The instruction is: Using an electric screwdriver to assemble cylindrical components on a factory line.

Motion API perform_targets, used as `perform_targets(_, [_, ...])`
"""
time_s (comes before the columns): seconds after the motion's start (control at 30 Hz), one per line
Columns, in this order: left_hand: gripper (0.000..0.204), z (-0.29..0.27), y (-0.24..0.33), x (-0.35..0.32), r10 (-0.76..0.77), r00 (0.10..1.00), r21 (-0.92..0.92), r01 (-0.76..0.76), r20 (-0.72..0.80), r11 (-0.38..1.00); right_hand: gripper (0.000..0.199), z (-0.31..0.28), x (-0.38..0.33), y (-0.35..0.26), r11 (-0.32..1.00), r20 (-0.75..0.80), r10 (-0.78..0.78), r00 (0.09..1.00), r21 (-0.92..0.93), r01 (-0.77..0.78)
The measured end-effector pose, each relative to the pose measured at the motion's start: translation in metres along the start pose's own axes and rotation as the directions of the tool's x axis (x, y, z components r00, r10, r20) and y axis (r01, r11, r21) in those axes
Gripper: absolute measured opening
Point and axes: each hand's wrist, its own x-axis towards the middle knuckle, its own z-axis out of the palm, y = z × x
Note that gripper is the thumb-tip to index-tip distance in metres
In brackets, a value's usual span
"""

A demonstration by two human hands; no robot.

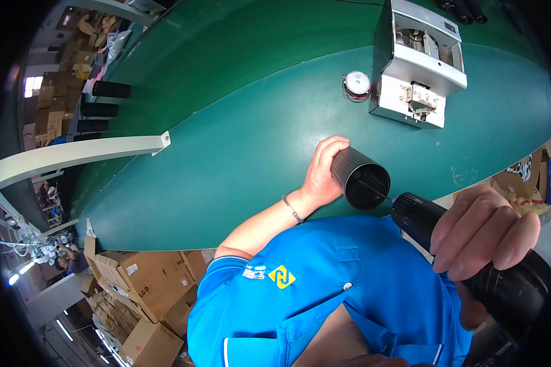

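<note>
My left hand [326, 174] is wrapped round a black ribbed cylinder [344, 164], held tilted above the green table with its hollow end facing right and toward me. In my right hand [480, 235] is a black electric screwdriver [419, 214], gripped round its body. Its long thin bit [373, 188] reaches into the open mouth of the cylinder. What the tip touches inside is hidden in the dark. Several fingers of my right hand show, closed over the tool.
A silver and black machine [419, 67] stands at the back right, with a small round speaker-like part [356, 84] beside it. A cream metal bracket [86, 156] crosses the left. Several black cylinders [111, 90] stand at far left. Cardboard boxes [153, 284] lie below the table edge.
</note>
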Motion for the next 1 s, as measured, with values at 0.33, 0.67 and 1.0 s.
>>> perform_targets(0.33, [0.062, -0.007, 0.001, 0.004, 0.036, 0.998, 0.015, -0.035, -0.044, 0.999, 0.055, 0.015, 0.015, 0.007, 0.996, -0.001, 0.004, 1.000, 0.089, -0.004])
perform_targets(0.67, [0.061, -0.084, -0.009, 0.041, -0.383, 0.923, 0.237, 0.378, -0.023, 0.895, 0.041, -0.004, 0.005, -0.051, 0.882, -0.594, -0.349, 0.725, 0.053, 0.468])
perform_targets(1.0, [0.073, -0.096, -0.112, 0.210, -0.592, 0.755, -0.089, 0.594, -0.282, 0.800, 0.053, -0.002, -0.007, 0.064, 0.998, -0.632, 0.025, 0.774, 0.066, 0.022])
